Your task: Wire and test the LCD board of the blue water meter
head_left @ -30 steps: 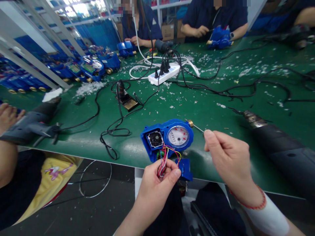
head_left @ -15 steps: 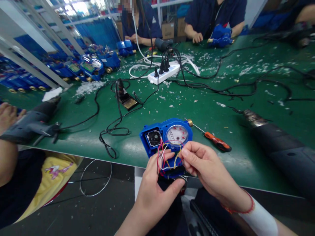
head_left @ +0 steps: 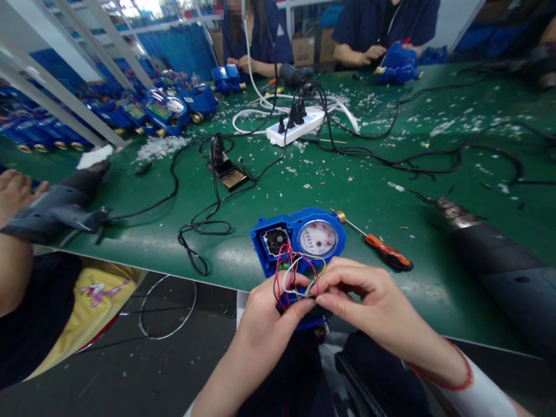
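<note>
A blue water meter (head_left: 299, 238) with a round dial and a brass end fitting lies tilted, its lower part held in my left hand (head_left: 271, 307). Red, yellow and white thin wires (head_left: 295, 277) loop out of its open compartment, which shows a dark round part. My right hand (head_left: 360, 295) comes in from the right, and its fingertips pinch those wires close to my left hand. Nearby on the green mat, just right of the meter, lies a screwdriver with an orange handle (head_left: 386, 252).
A soldering iron in its stand (head_left: 226, 171) and a white power strip (head_left: 295, 128) sit among black cables and white scraps. A heat gun (head_left: 499, 272) lies at right. Several blue meters (head_left: 165, 114) stand at far left. Co-workers sit opposite; another person's hand (head_left: 15, 191) rests at left.
My right hand has put the screwdriver down on the mat and moved left onto the wires. The meter has come to lie closer to the table, with both hands at it.
</note>
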A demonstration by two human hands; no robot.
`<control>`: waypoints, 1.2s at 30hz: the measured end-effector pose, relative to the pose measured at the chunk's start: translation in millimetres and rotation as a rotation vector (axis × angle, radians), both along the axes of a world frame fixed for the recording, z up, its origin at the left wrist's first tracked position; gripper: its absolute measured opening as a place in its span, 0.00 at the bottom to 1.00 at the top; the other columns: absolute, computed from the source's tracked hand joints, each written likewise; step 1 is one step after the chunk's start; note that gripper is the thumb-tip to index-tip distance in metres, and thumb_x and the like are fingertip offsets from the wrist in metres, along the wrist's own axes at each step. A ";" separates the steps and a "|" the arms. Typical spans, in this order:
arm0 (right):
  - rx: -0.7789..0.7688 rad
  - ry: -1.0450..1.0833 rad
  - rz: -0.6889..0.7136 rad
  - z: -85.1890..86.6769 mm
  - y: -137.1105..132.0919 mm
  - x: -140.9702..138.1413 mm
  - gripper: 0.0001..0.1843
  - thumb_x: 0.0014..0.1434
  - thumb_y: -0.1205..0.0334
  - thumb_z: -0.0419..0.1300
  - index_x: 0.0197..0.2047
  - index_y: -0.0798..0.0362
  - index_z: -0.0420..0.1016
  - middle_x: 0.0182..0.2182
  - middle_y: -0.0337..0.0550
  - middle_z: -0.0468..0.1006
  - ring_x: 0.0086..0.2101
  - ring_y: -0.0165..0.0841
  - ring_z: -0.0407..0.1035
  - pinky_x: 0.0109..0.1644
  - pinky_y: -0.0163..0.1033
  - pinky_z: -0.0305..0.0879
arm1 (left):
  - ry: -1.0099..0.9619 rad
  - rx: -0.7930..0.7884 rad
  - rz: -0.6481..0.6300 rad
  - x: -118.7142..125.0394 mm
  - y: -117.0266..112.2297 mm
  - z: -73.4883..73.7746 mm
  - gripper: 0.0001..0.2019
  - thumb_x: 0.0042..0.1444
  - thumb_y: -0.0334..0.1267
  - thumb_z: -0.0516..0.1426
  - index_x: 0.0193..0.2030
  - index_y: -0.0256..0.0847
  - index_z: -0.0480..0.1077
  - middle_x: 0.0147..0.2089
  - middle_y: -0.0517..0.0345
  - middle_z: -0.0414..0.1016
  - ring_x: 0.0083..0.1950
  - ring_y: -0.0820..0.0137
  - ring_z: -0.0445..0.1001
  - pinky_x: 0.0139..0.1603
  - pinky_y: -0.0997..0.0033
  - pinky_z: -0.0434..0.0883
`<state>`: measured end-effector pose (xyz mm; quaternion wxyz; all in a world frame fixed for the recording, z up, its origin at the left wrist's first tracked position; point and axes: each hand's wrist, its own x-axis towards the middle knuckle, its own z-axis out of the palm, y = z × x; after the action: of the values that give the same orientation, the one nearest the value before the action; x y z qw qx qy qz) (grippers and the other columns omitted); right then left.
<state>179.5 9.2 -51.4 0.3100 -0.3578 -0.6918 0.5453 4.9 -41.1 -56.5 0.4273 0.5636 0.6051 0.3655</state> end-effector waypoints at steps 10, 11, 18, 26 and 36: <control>-0.105 -0.004 -0.074 -8.5 0.3 -4.2 0.11 0.61 0.61 0.57 0.29 0.56 0.73 0.27 0.40 0.71 0.29 0.28 0.66 0.33 0.31 0.62 | -0.096 -0.024 -0.028 -1.1 0.7 4.9 0.01 0.53 0.33 0.62 0.32 0.40 0.76 0.34 0.58 0.79 0.38 0.67 0.76 0.45 0.69 0.68; -0.131 0.018 -0.069 -10.0 0.4 -3.5 0.11 0.62 0.60 0.57 0.31 0.56 0.74 0.28 0.41 0.73 0.30 0.28 0.67 0.34 0.32 0.63 | -0.103 -0.041 -0.022 -0.4 1.1 5.1 0.01 0.53 0.33 0.62 0.32 0.40 0.76 0.34 0.58 0.79 0.38 0.67 0.76 0.44 0.69 0.68; -0.082 -0.036 -0.084 -8.4 -2.3 -2.3 0.09 0.57 0.61 0.61 0.28 0.57 0.75 0.26 0.42 0.73 0.28 0.29 0.66 0.29 0.32 0.60 | -0.064 -0.173 0.021 2.1 3.3 6.4 0.04 0.49 0.36 0.62 0.29 0.39 0.72 0.28 0.61 0.75 0.31 0.69 0.71 0.35 0.71 0.67; -0.072 0.003 -0.238 -7.7 -1.4 -8.8 0.09 0.55 0.61 0.61 0.26 0.56 0.73 0.25 0.40 0.72 0.27 0.29 0.66 0.30 0.32 0.62 | -0.094 -0.207 0.044 -2.1 7.6 10.1 0.05 0.48 0.37 0.63 0.31 0.39 0.74 0.29 0.60 0.77 0.31 0.69 0.73 0.35 0.71 0.69; 0.205 0.005 -0.250 -13.1 -0.1 -6.7 0.10 0.59 0.68 0.58 0.26 0.56 0.69 0.24 0.38 0.69 0.27 0.27 0.64 0.31 0.31 0.58 | -0.169 -0.164 -0.038 -2.1 17.2 15.6 0.03 0.50 0.34 0.60 0.29 0.39 0.74 0.29 0.60 0.77 0.33 0.70 0.74 0.37 0.73 0.70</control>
<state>172.8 9.0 -64.5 0.4123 -0.4063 -0.6929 0.4299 2.8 -23.9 -41.0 0.5279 0.5053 0.5842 0.3530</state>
